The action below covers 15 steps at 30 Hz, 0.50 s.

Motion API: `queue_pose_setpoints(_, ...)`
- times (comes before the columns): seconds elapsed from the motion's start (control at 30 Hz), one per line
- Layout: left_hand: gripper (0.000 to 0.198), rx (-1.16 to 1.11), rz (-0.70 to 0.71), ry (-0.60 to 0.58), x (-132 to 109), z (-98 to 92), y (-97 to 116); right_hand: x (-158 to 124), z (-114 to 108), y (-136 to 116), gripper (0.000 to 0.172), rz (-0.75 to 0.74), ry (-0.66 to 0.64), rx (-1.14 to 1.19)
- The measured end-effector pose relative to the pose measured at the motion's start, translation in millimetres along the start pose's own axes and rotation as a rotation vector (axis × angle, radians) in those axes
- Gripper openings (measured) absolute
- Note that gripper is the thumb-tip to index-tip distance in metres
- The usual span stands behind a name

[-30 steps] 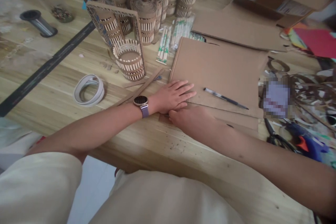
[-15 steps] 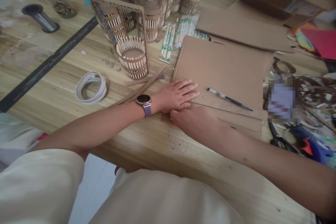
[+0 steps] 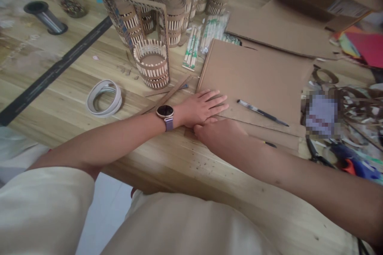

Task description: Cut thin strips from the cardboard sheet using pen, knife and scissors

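Our right hand [image 3: 223, 137] shows only its back, so we cannot tell what its fingers do. A pixelated patch [image 3: 323, 114] hides something right of the cardboard [image 3: 257, 75]. The jar [image 3: 70, 4] at top left is blurred and cut off.

The person wears a soft cream short-sleeved top [image 3: 185, 227]. Its wide cream sleeve [image 3: 44, 207] ends above the elbow, and both arms are bare. On the wrist by the left grip [image 3: 203, 107] is a round watch [image 3: 165, 111] with a dark face and a shiny gold rim, on a purple strap [image 3: 169, 124]. The right grip [image 3: 223, 135] is bare.
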State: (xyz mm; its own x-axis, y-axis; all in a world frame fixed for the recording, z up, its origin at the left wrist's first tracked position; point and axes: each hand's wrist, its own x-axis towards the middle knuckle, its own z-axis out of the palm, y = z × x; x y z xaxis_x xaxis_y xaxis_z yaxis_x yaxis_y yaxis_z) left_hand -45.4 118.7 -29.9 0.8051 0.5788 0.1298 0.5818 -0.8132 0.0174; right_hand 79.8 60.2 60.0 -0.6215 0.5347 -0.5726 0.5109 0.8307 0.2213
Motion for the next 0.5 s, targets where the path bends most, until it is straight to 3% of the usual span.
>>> queue_pose_setpoints(0.17,0.058,0.021,-0.004,-0.039,0.0,-2.5,0.6,-14.5,4.6,4.3,0.044,0.063,-0.026,0.016)
queue_pose_setpoints(0.4,0.058,0.028,-0.022,-0.042,-0.7,-3.1,2.5,-43.3,38.5,25.9,0.037,0.134,-0.069,0.094)
queue_pose_setpoints(0.5,0.057,0.027,-0.028,-0.04,-1.5,-3.2,3.6,-57.9,47.4,39.9,0.029,0.115,-0.024,0.087)
